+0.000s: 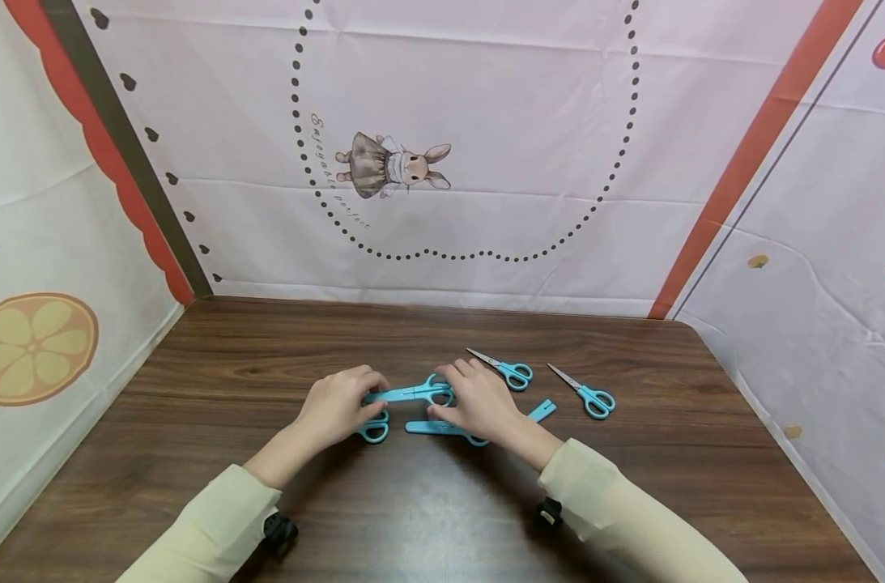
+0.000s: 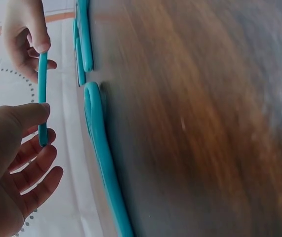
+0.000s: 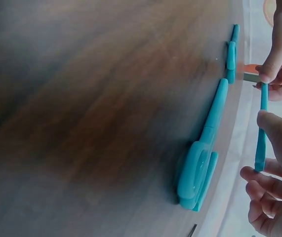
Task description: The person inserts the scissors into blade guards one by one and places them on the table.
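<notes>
Left hand: thumb and index finger pinch the covered blade end of the raised scissors, other fingers loosely curved.
Scissors beneath left hand: on the brown wood-grain surface, partly hidden.
Raised scissors: light blue, blades covered — held above the surface, between its left and right edges.
Covered scissors: lying just nearer the person.
Right hand: thumb and fingers pinch the raised pair's handles.
Bare-bladed scissors and: two pairs, toward the far-right corner — blades pointing to the far edge.
Blade cover: partly behind the right wrist.
</notes>
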A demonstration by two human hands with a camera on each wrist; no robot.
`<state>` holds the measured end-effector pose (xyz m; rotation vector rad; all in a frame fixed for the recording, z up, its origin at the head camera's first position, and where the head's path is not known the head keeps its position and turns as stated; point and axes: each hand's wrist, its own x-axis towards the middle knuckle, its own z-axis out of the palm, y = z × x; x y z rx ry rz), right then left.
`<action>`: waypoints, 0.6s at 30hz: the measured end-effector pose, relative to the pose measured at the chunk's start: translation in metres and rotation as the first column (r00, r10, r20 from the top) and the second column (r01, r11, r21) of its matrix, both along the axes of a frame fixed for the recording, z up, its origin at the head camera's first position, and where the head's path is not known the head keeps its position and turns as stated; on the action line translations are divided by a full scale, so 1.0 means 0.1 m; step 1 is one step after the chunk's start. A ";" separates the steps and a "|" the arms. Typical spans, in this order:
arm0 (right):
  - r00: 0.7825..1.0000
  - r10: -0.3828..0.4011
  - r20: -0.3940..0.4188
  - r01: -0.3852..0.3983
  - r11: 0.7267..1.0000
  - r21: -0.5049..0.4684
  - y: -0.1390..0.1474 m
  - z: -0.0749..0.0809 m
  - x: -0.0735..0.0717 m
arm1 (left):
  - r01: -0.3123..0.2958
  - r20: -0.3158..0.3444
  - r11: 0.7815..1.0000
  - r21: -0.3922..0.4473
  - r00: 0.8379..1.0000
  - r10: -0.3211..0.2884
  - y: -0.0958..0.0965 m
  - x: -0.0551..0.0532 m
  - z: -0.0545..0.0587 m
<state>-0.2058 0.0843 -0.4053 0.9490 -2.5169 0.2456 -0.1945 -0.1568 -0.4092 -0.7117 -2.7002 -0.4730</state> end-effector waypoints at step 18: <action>0.982 -0.083 0.172 0.080 0.997 0.025 -0.30 0.00 -0.17 | -0.087 0.056 0.996 0.000 0.995 0.087 -0.20 -0.10 -0.04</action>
